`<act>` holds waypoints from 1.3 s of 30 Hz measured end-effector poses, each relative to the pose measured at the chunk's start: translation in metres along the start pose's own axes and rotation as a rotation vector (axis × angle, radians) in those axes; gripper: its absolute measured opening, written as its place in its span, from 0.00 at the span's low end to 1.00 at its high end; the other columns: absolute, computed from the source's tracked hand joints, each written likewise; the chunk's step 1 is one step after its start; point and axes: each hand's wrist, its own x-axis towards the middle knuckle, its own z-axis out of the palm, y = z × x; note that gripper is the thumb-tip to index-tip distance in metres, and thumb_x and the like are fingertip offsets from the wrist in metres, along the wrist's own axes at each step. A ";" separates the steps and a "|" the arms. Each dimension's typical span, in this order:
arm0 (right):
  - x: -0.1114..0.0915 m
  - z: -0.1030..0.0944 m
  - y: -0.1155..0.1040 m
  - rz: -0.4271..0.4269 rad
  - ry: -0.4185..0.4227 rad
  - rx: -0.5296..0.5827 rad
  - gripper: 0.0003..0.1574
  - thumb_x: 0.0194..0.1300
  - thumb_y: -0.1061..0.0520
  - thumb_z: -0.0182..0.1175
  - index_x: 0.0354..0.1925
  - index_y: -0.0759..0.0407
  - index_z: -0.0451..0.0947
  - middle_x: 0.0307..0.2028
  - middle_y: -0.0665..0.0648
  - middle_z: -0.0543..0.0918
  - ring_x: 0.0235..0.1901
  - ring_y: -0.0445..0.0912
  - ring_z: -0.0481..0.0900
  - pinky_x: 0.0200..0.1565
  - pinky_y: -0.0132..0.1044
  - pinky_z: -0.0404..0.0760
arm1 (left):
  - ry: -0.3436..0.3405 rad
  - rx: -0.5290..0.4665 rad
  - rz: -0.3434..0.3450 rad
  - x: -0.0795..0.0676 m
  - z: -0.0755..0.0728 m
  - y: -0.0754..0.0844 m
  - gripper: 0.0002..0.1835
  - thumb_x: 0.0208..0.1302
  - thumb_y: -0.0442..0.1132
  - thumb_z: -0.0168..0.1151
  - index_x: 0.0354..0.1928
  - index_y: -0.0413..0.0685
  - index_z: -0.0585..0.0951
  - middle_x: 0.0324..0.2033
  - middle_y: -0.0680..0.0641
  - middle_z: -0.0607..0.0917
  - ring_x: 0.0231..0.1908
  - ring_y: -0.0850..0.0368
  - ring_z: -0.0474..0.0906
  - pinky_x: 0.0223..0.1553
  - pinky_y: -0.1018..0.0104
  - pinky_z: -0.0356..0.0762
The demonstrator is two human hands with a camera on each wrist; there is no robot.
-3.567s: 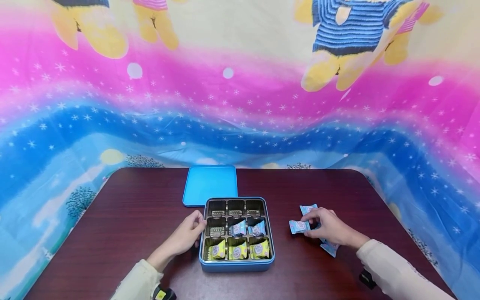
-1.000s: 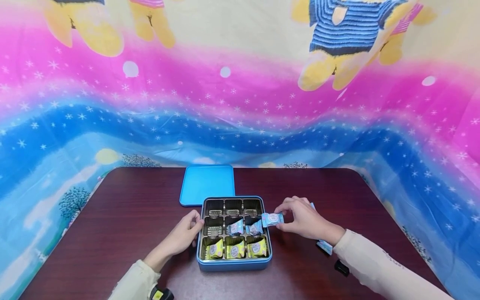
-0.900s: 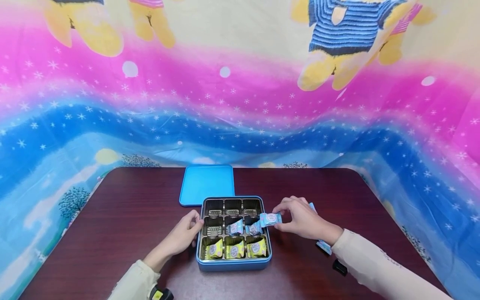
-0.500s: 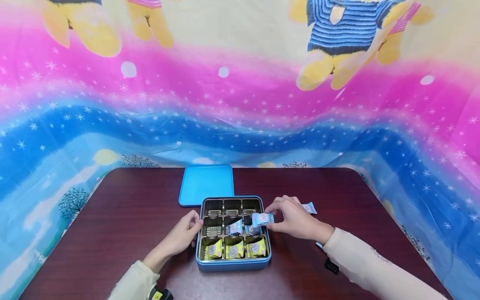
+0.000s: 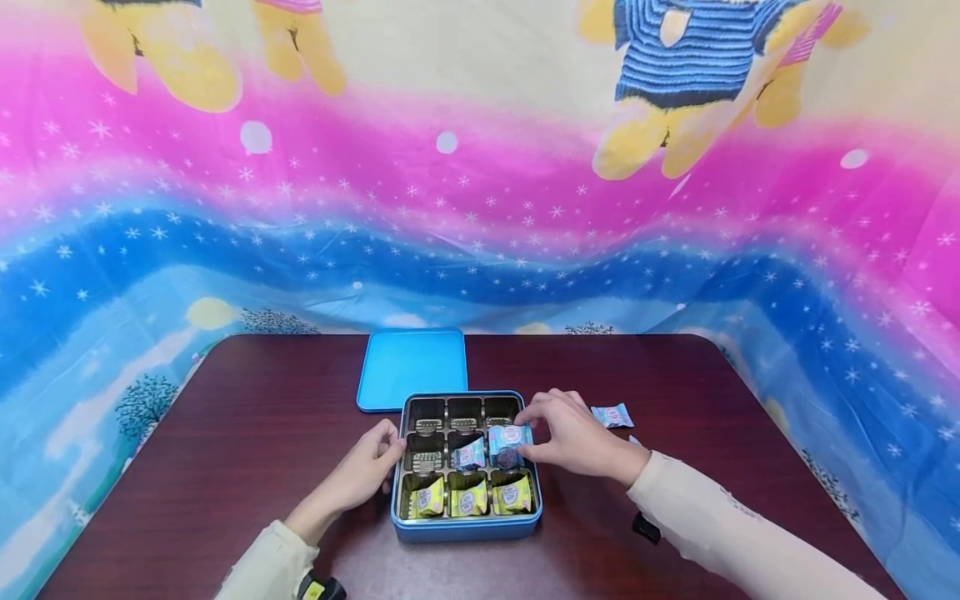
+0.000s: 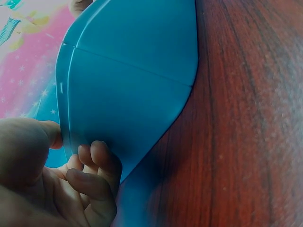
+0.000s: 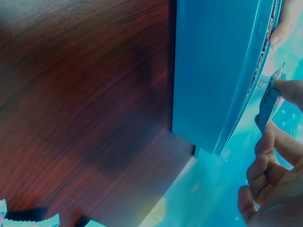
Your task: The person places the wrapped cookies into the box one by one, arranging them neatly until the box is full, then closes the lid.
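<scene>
The right hand (image 5: 573,435) pinches a blue wrapped candy (image 5: 508,436) over the right end of the middle row of the blue compartment tin (image 5: 467,531). The left hand (image 5: 367,465) grips the tin's left rim; the lid (image 5: 412,365) lies behind the tin.

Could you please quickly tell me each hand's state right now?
Left hand: closed, gripping the blue tin by its edge.
Right hand: closed, pinching a blue packet.
</scene>
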 end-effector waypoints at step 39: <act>0.031 0.010 -0.032 -0.046 -0.055 -0.013 0.17 0.59 0.48 0.73 0.46 0.49 0.87 0.29 0.46 0.78 0.33 0.42 0.63 0.47 0.45 0.58 | -0.013 -0.019 -0.001 0.000 -0.003 0.000 0.09 0.77 0.35 0.48 0.36 0.40 0.65 0.16 0.51 0.72 0.15 0.58 0.71 0.18 0.69 0.70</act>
